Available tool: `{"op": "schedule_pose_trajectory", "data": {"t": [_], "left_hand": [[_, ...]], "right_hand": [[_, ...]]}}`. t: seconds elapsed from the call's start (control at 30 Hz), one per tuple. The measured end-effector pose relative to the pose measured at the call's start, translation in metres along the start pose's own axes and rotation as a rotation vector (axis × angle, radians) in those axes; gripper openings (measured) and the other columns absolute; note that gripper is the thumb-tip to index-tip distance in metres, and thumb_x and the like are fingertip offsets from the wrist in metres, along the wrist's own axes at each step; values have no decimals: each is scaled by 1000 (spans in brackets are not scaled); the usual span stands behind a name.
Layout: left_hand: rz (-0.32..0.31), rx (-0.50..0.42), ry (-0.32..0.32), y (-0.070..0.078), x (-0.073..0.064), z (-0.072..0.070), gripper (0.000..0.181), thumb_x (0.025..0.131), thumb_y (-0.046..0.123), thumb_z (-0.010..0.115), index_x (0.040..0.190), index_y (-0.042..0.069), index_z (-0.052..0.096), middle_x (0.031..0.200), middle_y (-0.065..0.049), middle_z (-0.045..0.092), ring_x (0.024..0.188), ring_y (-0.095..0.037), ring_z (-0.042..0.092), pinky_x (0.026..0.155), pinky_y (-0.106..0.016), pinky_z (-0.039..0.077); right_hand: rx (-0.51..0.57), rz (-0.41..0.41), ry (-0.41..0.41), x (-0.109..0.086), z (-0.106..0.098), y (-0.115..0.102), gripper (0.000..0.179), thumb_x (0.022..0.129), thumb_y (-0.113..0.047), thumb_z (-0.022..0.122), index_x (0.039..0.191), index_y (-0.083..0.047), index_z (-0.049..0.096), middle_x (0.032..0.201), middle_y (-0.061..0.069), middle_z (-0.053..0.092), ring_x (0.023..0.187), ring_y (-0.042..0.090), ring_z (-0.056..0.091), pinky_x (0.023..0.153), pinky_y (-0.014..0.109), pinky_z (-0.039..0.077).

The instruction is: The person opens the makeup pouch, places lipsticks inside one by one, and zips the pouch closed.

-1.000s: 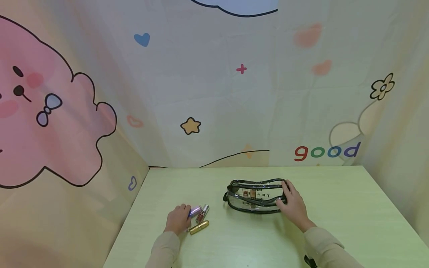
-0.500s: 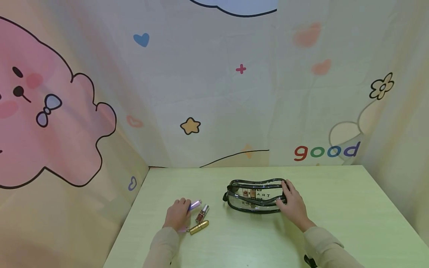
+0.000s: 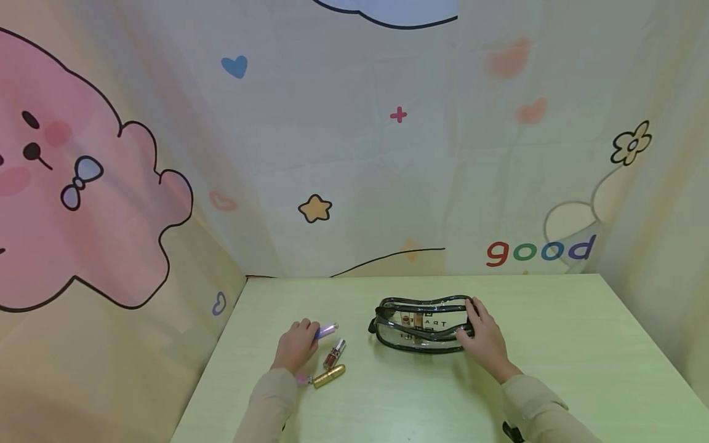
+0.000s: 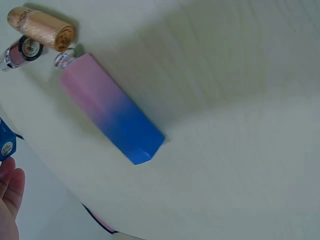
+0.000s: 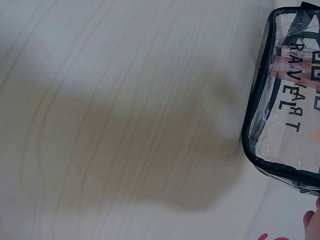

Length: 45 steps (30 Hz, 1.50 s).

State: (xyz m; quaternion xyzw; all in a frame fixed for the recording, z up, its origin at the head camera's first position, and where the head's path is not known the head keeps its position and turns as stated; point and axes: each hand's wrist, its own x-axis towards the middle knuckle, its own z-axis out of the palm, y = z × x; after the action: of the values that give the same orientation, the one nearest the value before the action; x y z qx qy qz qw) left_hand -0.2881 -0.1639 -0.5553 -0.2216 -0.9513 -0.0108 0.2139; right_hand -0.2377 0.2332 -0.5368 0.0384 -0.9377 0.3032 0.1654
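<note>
My left hand [image 3: 297, 346] pinches a purple-blue lipstick tube [image 3: 328, 331], raised over the left part of the table; its blue, stickered end shows at the edge of the left wrist view. Below that hand lies a similar pink-to-blue tube [image 4: 112, 110], mostly hidden by the hand in the head view. Beside it rest a gold lipstick [image 3: 329, 376] and a dark-red lip gloss [image 3: 335, 354] with a silver cap. My right hand [image 3: 487, 341] grips the right end of a clear, black-edged zip pouch [image 3: 426, 351], whose top gapes. Small reddish-brown items show inside.
A pale wood-grain table [image 3: 410, 406] carries everything. Behind it hangs a printed curtain [image 3: 354, 154], meeting the table's back edge, with more printed cloth at both sides. A small black object [image 3: 512, 432] sits by the right sleeve.
My left hand has lifted its purple-blue tube up and away from the other cosmetics, slightly toward the back, uncovering part of the pink tube. My right hand and the pouch stay put.
</note>
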Motion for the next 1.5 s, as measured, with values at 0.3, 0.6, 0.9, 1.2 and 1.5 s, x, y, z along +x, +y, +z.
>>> {"op": "schedule_pose_trajectory", "data": {"t": [0.3, 0.6, 0.9, 1.2, 1.5], "left_hand": [[25, -32, 30, 11, 15, -14, 19, 76, 20, 63, 93, 14, 59, 80, 0, 56, 66, -16, 51, 49, -25, 43], [17, -90, 58, 22, 26, -20, 20, 76, 20, 62, 96, 16, 58, 84, 1, 56, 69, -15, 51, 51, -26, 45], [27, -96, 70, 28, 37, -25, 20, 77, 20, 62, 97, 16, 59, 85, 2, 56, 69, -13, 50, 51, -24, 44], [52, -125, 98, 36, 46, -28, 21, 78, 21, 62, 98, 16, 60, 86, 2, 56, 72, -13, 52, 52, -24, 45], [68, -146, 70, 54, 56, -37, 21, 81, 23, 60, 101, 17, 59, 90, 4, 58, 79, -13, 55, 60, -26, 49]], "right_hand": [[9, 9, -11, 1, 0, 0, 66, 79, -19, 51, 136, 3, 28, 141, 24, 23, 122, 44, 30, 92, 60, 29], [16, 7, -9, 1, 1, -1, 65, 79, -19, 50, 136, 3, 28, 141, 24, 23, 122, 44, 30, 93, 60, 28], [27, 10, -16, 2, 0, 0, 65, 79, -19, 50, 136, 3, 27, 141, 23, 22, 123, 43, 29, 93, 60, 28], [23, 5, -14, 5, 0, 2, 64, 79, -19, 49, 136, 3, 28, 141, 23, 24, 123, 43, 29, 93, 60, 28], [39, -53, -9, 8, -1, 4, 63, 79, -17, 49, 135, 5, 29, 140, 25, 25, 122, 44, 31, 93, 57, 30]]}}
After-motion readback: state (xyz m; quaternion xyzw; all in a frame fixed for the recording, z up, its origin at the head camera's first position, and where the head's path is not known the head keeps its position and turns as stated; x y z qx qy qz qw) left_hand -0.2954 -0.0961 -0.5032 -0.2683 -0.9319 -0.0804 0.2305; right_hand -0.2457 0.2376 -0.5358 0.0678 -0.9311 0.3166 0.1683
